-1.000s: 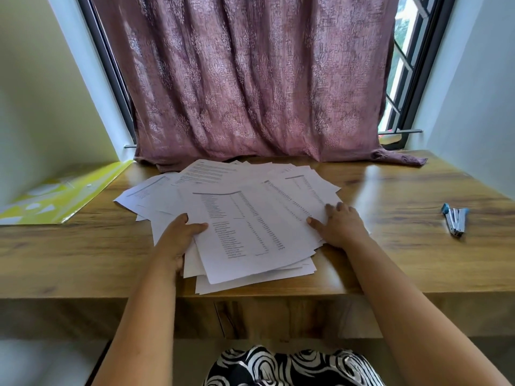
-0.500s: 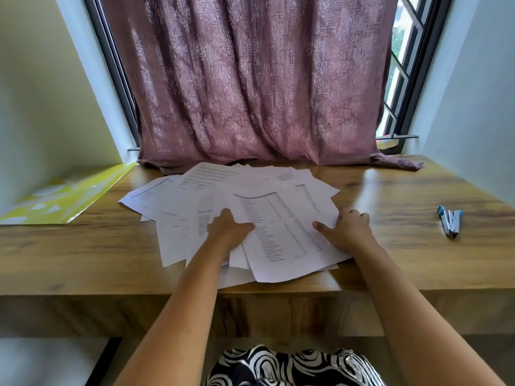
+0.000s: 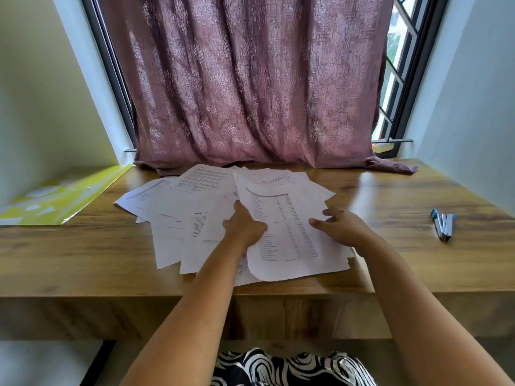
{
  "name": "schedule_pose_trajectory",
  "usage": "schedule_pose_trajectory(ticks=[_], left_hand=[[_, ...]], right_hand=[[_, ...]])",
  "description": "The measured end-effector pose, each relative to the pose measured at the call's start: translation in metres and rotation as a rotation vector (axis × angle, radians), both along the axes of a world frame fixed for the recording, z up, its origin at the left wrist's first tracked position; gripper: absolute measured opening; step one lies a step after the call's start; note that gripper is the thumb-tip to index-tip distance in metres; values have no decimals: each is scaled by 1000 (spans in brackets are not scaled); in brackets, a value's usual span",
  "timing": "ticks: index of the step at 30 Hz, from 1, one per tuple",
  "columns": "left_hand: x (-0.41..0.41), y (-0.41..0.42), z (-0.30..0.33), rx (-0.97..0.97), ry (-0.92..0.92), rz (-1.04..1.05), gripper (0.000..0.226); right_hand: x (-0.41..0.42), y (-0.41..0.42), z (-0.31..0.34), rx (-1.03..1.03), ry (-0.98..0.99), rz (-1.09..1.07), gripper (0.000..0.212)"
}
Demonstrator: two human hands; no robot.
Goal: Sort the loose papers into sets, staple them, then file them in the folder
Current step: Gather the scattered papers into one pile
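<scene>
Several loose printed papers (image 3: 178,207) lie fanned across the middle of the wooden desk (image 3: 83,252). On top is a sheet with columns of print (image 3: 289,240), its left edge lifted and curling. My left hand (image 3: 245,227) grips that left edge, fingers tucked under the sheet. My right hand (image 3: 341,225) rests on the sheet's right side, thumb and fingers spread and loosely bent. A yellow-green folder (image 3: 58,196) lies at the desk's far left. A blue and silver stapler (image 3: 443,222) sits at the right.
A mauve curtain (image 3: 250,87) hangs behind the papers, its hem resting on the desk. A barred window (image 3: 395,79) shows at the right. Pale walls close in both sides. The desk's front edge (image 3: 111,295) runs across below the papers.
My left hand has moved right across the pile and taken the top sheet's left edge, lifting it. The top sheet has shifted right. My right hand stayed at its right side.
</scene>
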State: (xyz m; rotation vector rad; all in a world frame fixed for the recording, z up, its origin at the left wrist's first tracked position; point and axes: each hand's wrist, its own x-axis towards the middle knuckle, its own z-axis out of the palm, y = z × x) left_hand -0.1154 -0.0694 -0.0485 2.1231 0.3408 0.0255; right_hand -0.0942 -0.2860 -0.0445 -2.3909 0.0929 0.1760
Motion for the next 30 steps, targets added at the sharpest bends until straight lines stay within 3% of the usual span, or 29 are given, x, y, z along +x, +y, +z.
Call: schedule_pose_trajectory(ticks=[3, 5, 8, 10, 15, 18, 21, 25, 27, 29, 30], left_hand=[[2, -1, -2, 19, 53, 23, 89], [2, -1, -1, -74, 62, 31, 89], [3, 3, 1, -267, 41, 73, 71], [2, 6, 2, -361, 44, 123, 72], [-2, 14, 3, -498, 74, 162, 59], [-7, 12, 6, -394, -78, 76, 46], [-18, 16, 22, -332, -251, -99, 49], [-38, 25, 53, -488, -406, -424, 55], [-44, 29, 66, -564, -465, -483, 53], [-44, 33, 75, -569, -506, -450, 49], [-42, 35, 79, -523, -534, -387, 46]], right_hand=[[-6, 5, 0, -439, -43, -10, 75], [-9, 9, 1, -461, -48, -26, 75], [-7, 9, 1, -239, -21, -52, 77], [-8, 8, 3, -131, 7, -68, 75], [-14, 1, 4, 59, 41, -60, 70], [-10, -3, 2, 86, 30, -90, 79], [-8, -2, 2, 195, 12, -134, 82], [-10, -5, 11, 720, 247, 89, 65], [-17, -6, 20, 973, 362, 252, 51], [-17, -1, 30, 1106, 260, 276, 43], [-14, 2, 36, 1114, 107, 228, 37]])
